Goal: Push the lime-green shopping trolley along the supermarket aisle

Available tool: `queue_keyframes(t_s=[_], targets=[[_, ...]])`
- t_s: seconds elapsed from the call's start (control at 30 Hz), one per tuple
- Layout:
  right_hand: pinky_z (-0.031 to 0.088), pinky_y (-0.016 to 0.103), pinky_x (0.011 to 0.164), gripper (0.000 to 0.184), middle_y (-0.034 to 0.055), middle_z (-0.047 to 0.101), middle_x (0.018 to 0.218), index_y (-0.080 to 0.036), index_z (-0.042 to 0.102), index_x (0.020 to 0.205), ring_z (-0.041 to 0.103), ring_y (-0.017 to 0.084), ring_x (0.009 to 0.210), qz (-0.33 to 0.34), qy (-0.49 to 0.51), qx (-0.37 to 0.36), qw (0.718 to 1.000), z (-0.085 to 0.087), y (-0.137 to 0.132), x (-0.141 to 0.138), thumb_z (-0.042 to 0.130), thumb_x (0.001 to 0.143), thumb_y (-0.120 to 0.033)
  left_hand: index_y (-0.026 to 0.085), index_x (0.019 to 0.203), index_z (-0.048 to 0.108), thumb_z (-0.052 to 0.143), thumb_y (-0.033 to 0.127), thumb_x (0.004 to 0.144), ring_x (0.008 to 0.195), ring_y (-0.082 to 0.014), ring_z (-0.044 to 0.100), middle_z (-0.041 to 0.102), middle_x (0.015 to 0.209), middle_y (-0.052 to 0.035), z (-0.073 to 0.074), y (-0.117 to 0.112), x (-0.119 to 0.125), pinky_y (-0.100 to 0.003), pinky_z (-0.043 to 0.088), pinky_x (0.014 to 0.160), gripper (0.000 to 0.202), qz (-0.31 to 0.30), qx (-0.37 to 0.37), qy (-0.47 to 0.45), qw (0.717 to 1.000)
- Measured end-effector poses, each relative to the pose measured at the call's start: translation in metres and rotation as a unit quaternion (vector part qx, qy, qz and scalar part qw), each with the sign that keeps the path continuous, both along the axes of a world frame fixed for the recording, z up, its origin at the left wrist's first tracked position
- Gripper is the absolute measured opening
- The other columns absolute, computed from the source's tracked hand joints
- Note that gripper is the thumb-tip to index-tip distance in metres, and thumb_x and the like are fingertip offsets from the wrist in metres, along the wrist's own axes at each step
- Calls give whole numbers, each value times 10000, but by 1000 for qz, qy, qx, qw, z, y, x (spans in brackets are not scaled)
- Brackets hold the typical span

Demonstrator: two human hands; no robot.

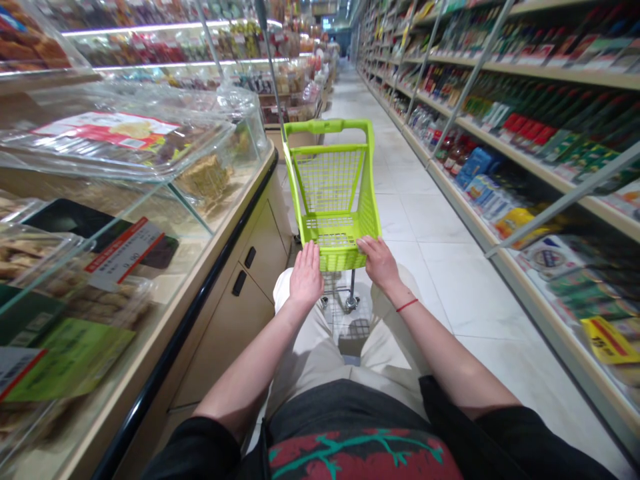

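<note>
A lime-green plastic shopping cart stands in the aisle straight ahead of me, its basket holding nothing. My left hand rests on the near edge of the cart, fingers wrapped over the rim. My right hand grips the same near edge a little to the right, fingers curled over it. A red string is tied round my right wrist.
A glass-topped counter with packaged baked goods and price tags runs along my left, with beige cabinet doors below. Shelves of bottles and packets line the right. The white tiled aisle floor stretches ahead.
</note>
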State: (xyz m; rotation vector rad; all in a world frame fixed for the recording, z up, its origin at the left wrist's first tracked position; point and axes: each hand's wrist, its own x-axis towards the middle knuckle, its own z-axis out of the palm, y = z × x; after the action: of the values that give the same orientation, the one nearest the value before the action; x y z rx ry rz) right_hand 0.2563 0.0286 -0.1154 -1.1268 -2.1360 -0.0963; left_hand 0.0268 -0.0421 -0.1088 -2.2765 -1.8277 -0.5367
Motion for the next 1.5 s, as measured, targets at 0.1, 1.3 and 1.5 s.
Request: queue_keyframes(t_s=[0.1, 1.3, 1.5], targets=[[364, 559, 1180, 521, 130, 670, 1312, -180, 642, 1263, 557, 258, 1323, -24, 6, 4, 1000, -1, 8, 16, 409, 835, 5, 12, 1554, 212, 509, 135, 788, 1553, -289, 155, 221, 1653, -196, -1, 0, -1, -473, 221, 1268, 830, -2, 4, -5, 1000], [397, 514, 1146, 380, 102, 661, 1007, -203, 666, 1201, 592, 261, 1044, 61, -76, -2, 995, 14, 8, -40, 462, 915, -58, -60, 1543, 165, 563, 216, 764, 1554, -347, 125, 190, 1639, -279, 14, 31, -45, -508, 176, 1264, 917, 75, -2, -40, 996], [423, 465, 1141, 381, 125, 693, 1052, -159, 655, 1254, 607, 250, 1071, 74, -85, 10, 994, 17, 0, -59, 441, 948, -81, 1, 1547, 218, 504, 192, 811, 1550, -290, 182, 262, 1639, -215, 27, 22, 1, -456, 174, 1272, 813, -63, 1, -10, 998]])
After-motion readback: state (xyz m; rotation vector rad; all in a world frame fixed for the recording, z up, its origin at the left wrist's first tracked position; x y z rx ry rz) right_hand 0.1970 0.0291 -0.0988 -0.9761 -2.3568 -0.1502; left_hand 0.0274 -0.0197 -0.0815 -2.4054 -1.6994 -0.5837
